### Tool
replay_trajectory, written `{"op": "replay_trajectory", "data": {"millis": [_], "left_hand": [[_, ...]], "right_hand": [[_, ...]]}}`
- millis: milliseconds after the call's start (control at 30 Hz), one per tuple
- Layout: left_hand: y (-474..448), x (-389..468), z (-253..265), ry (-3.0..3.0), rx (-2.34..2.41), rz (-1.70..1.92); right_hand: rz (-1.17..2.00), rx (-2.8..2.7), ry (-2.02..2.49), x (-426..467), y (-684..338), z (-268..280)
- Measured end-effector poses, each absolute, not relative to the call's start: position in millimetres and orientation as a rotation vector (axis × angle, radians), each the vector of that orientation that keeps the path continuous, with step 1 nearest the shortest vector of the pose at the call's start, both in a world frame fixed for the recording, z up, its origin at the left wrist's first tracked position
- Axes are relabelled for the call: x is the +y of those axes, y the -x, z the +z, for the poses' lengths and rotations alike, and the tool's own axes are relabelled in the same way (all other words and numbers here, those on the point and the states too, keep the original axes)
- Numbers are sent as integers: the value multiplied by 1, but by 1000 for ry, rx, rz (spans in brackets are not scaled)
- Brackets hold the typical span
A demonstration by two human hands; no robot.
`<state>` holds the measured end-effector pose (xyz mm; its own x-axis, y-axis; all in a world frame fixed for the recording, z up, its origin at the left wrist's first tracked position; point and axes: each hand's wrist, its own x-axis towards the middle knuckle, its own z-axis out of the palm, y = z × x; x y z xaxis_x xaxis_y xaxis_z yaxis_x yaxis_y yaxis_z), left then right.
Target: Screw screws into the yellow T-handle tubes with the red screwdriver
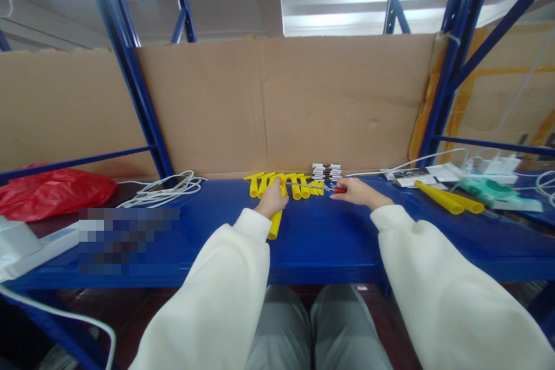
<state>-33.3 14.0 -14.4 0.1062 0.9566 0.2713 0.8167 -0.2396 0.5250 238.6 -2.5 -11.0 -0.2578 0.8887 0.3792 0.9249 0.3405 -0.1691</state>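
Past your white sleeves (pixel 217 295), your left hand (pixel 271 200) grips a yellow tube (pixel 274 228), your right hand (pixel 358 192) a red-handled screwdriver (pixel 340 189), yellow pieces (pixel 305 191) between.

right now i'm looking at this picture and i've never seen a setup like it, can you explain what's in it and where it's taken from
There is no machine here: these are a person's two bare hands, and the single picture comes from a camera worn on that person's head, looking forward and down.

The left hand holds a yellow piece, whose tube end points toward the person. The right hand holds what looks like a red-handled screwdriver, its thin shaft pointing left toward that piece.

On the blue table, more yellow parts stand or lie in a row beyond the hands. Coiled white cables and a red plastic bag lie to the left, and two yellow tubes to the right. A cardboard panel rises behind.
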Motion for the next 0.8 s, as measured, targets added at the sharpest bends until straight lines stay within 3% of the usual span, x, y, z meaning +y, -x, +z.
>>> {"op": "replay_trajectory", "data": {"millis": [200, 533, 800], "left_hand": [[33, 12, -13, -2143, 1772, 845], [34, 16, -16, -2161, 1744, 838], [34, 14, -14, -2166, 1751, 826]], "right_hand": [[58, -2254, 1603, -5, -235, -10], [-202, -2151, 1697, -3, -236, -10], [100, -2236, 1630, -4, -235, -11]]}}
